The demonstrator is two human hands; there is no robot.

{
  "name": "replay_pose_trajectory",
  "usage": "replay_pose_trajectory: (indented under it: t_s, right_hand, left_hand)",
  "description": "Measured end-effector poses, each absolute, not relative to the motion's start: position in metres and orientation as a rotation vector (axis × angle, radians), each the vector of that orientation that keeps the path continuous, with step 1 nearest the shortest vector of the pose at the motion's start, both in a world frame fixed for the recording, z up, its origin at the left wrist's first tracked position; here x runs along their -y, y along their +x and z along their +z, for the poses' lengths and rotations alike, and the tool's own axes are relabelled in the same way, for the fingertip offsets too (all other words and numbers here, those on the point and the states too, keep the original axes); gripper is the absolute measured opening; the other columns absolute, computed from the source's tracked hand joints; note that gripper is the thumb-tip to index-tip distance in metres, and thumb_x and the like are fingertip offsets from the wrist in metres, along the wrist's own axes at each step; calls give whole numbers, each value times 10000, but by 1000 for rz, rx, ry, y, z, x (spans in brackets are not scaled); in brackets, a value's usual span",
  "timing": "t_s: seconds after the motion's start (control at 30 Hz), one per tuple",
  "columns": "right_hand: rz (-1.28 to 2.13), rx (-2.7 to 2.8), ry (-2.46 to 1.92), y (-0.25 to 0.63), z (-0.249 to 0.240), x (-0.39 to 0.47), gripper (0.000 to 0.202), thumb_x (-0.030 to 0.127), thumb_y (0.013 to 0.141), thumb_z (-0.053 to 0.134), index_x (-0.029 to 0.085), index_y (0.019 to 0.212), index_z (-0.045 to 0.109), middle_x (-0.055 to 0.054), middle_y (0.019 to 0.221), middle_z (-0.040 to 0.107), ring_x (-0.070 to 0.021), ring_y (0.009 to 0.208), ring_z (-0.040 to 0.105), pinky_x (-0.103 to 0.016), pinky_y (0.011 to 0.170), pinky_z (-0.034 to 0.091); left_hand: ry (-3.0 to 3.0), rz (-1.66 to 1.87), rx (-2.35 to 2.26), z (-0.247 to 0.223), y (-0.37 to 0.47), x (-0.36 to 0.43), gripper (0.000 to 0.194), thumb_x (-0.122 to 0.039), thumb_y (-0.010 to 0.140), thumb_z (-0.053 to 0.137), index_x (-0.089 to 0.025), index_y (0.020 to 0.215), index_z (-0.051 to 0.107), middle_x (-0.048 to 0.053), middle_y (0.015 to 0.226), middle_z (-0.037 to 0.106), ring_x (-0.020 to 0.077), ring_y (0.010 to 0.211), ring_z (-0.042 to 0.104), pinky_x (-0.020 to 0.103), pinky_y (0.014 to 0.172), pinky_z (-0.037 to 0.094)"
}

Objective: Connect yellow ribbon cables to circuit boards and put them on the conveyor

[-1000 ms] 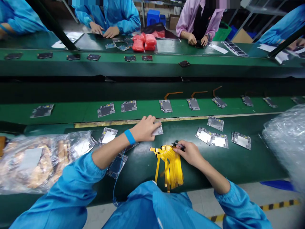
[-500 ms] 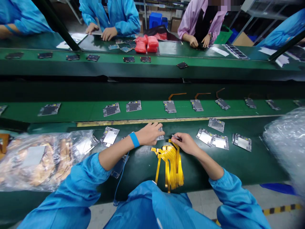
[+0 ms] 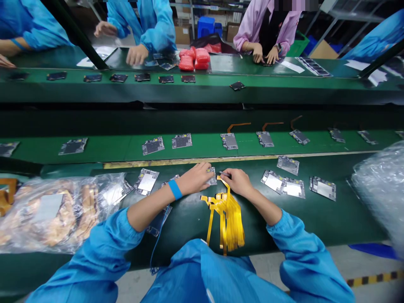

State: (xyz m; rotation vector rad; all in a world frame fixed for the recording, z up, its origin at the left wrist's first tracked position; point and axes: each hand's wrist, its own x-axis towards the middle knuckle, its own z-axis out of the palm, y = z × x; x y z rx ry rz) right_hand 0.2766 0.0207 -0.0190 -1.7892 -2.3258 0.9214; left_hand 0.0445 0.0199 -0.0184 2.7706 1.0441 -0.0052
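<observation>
My left hand (image 3: 199, 177) is closed on the edge of a small circuit board (image 3: 213, 176), which lies on the green bench and is partly hidden by the fingers. Close on its right, my right hand (image 3: 238, 181) pinches a slim grey tool that looks like tweezers (image 3: 225, 174). Just under the tool's tip is the upper end of a yellow flex cable (image 3: 223, 182), beside the board. Below the hands a fanned pile of yellow flex cables (image 3: 232, 223) lies on the bench. A blue wrist strap (image 3: 175, 190) circles my left wrist.
Several circuit boards (image 3: 293, 188) lie to the right, others (image 3: 147, 181) to the left. A clear plastic bag (image 3: 104, 191) fills the left side; bubble wrap (image 3: 381, 181) stands at right. Beyond runs a green conveyor (image 3: 202, 153) carrying boards. Co-workers (image 3: 148, 25) sit across.
My right hand has moved left and slightly up, bringing the tool and the cable end close to the board. Boards on the near conveyor have shifted right. A co-worker's hands across have moved.
</observation>
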Motion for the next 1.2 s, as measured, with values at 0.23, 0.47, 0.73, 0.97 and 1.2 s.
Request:
replay_pose_trajectory:
  t_s: [0.23, 0.47, 0.73, 0.97, 1.2]
  right_hand:
    - [864, 2362, -1807, 277, -19, -23, 202, 355, 988, 602, 257, 933, 771, -27, 872, 786, -206, 827, 694, -267, 616, 310]
    - [927, 2421, -1801, 276, -16, -30, 205, 355, 982, 617, 269, 975, 802, -15, 894, 797, -194, 827, 697, -267, 621, 326]
    - [934, 2429, -1866, 272, -12, -35, 221, 354, 967, 611, 277, 991, 817, -20, 917, 801, -196, 855, 693, -261, 618, 317]
    - [936, 2419, -1864, 273, -13, -35, 232, 347, 960, 601, 259, 971, 816, -23, 886, 789, -192, 814, 674, -265, 612, 314]
    - [949, 2438, -1853, 273, -13, -36, 223, 330, 952, 609, 276, 997, 821, -24, 909, 796, -193, 832, 686, -253, 648, 367]
  left_hand:
    - [2744, 3, -1096, -19, 44, -14, 207, -315, 952, 681, -149, 1069, 641, 157, 1200, 567, 306, 1152, 521, 429, 992, 481]
    - [2751, 29, -1078, -23, 44, -14, 176, -292, 969, 652, -149, 1070, 653, 161, 1182, 567, 315, 1129, 523, 441, 973, 483]
    - [2725, 91, -1076, -26, 44, -13, 152, -274, 964, 651, -159, 1063, 652, 155, 1193, 573, 306, 1126, 523, 438, 976, 476]
    - [2776, 48, -1077, -25, 44, -13, 180, -289, 960, 662, -153, 1077, 652, 163, 1209, 570, 304, 1131, 524, 435, 982, 483]
    - [2758, 62, -1080, -26, 45, -13, 181, -284, 967, 655, -143, 1081, 660, 173, 1208, 574, 313, 1129, 527, 443, 975, 480]
